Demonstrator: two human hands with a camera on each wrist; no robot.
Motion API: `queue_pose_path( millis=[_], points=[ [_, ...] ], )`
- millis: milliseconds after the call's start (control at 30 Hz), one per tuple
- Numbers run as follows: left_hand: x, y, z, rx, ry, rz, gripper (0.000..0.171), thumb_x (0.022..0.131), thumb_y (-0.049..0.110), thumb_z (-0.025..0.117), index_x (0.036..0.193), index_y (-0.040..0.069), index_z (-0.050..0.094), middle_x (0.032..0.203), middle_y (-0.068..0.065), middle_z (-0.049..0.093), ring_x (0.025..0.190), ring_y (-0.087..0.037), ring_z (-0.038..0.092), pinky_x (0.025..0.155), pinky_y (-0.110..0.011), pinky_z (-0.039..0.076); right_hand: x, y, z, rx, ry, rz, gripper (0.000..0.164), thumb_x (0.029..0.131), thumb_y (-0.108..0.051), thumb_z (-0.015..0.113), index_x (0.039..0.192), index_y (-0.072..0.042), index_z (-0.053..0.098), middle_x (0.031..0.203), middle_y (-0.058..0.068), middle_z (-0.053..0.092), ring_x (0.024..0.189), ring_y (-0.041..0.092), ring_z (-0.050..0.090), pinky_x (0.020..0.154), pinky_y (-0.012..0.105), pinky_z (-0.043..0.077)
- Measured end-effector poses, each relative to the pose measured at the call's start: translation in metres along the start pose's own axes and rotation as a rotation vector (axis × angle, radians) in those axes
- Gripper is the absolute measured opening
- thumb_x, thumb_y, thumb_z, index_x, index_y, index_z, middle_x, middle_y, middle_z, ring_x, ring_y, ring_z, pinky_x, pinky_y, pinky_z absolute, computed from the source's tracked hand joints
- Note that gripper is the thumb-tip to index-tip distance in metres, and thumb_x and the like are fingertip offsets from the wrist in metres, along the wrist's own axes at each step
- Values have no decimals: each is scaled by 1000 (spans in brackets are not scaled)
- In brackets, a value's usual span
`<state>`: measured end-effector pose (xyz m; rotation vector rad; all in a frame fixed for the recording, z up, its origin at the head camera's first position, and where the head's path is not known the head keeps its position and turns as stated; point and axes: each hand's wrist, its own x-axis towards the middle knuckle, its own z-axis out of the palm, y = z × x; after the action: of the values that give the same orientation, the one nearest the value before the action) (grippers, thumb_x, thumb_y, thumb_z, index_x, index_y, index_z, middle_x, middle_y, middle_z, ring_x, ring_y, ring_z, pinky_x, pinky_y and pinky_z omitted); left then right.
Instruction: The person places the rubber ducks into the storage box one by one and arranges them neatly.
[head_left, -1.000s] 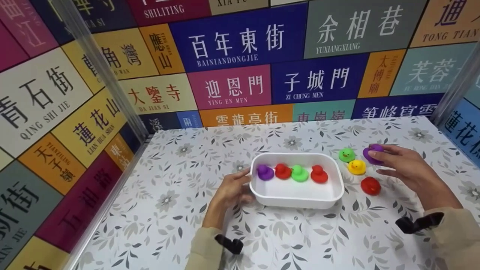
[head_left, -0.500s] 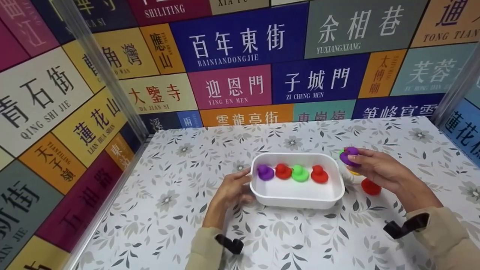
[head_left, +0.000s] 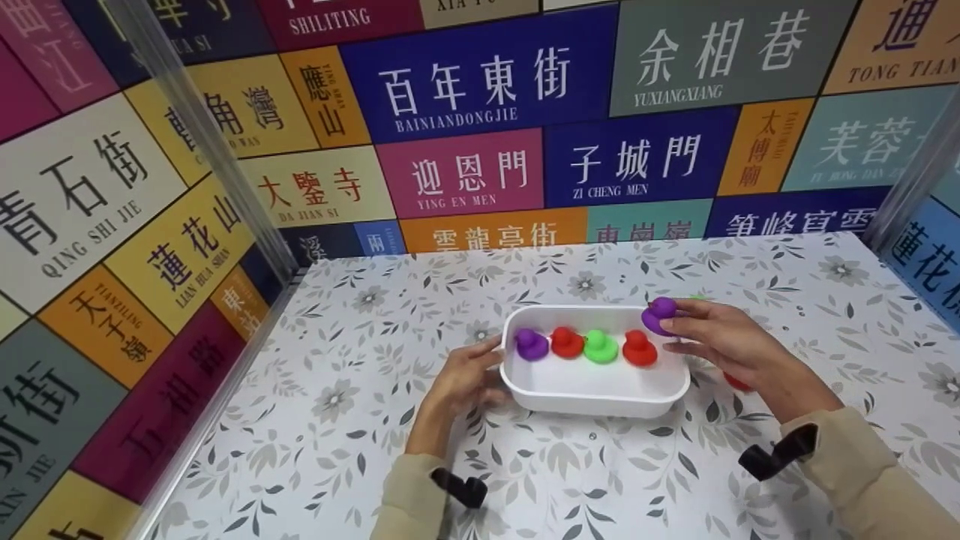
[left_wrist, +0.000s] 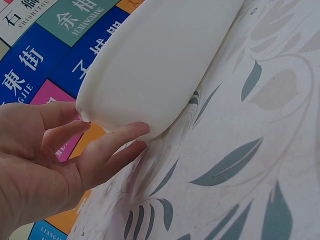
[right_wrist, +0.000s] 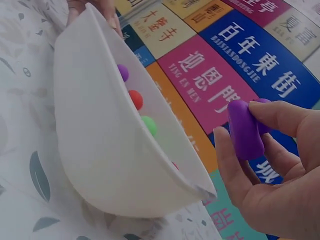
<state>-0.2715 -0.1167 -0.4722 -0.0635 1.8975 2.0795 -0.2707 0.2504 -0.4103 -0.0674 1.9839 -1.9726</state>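
Observation:
A white plastic tub (head_left: 592,384) stands on the table, with a purple rubber duck (head_left: 531,344), a green rubber duck (head_left: 600,346) and two red rubber ducks, one left (head_left: 566,342) and one right (head_left: 639,348), in a row inside. My left hand (head_left: 466,375) rests its fingers against the tub's left end; in the left wrist view, extended fingertips (left_wrist: 137,131) touch the outer wall. Another purple rubber duck (head_left: 660,316) is pinched by my right hand (head_left: 724,337), raised at the tub's right rim. In the right wrist view, this duck (right_wrist: 246,131) sits between thumb and fingers.
Right of the tub, a red toy (head_left: 737,382) and something green (head_left: 699,298) show partly behind my right hand. The table (head_left: 337,450) has a leafy pattern. Sign-printed panels (head_left: 480,82) enclose its back and left sides.
My right hand has carried the purple rubber duck left, from beside the loose ducks to the tub's right rim. It now covers the yellow duck. My left hand and the tub stay put.

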Motion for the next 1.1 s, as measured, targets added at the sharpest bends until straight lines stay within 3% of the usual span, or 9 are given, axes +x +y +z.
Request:
queue_pose_path(
  millis=[167,433,567,700,967,1100],
  points=[
    [0,0,0,4,1,-6,48,100,13,57,147,12,50,143,-23,56,95,-29,73,48,-23,59,7,-6,21,-65,-17,3,74,92,-15,73,150,9,33,109,-14,68,102,4,68,96,22,59],
    [0,1,0,10,3,-17,48,99,14,58,147,14,51,140,-26,58,89,-29,74,47,-22,58,19,-15,53,-113,-91,19,67,91,-11,73,146,9,41,118,-1,67,102,7,69,95,22,59],
    [0,1,-1,13,4,-19,48,99,15,58,147,15,51,142,-24,56,92,-30,74,48,-23,59,31,-15,67,-72,-111,63,65,92,-7,71,147,8,40,119,3,66,101,8,70,97,24,59],
    [0,0,-1,10,2,-20,48,99,14,58,147,14,51,144,-23,55,96,-31,73,50,-24,60,40,-10,77,-2,-106,108,68,91,-4,71,149,8,37,118,3,68,98,8,70,101,28,58],
    [1,1,0,17,11,-4,48,98,14,59,146,13,52,144,-24,55,106,-36,71,54,-26,63,50,14,112,4,-122,120,60,89,3,70,143,11,45,128,16,60,92,13,72,102,36,59],
    [2,0,0,13,3,-7,48,99,14,59,146,13,52,141,-27,56,105,-38,71,54,-26,63,52,25,128,14,-121,152,56,88,5,69,140,10,48,125,15,63,90,15,71,94,34,62]
  ],
)
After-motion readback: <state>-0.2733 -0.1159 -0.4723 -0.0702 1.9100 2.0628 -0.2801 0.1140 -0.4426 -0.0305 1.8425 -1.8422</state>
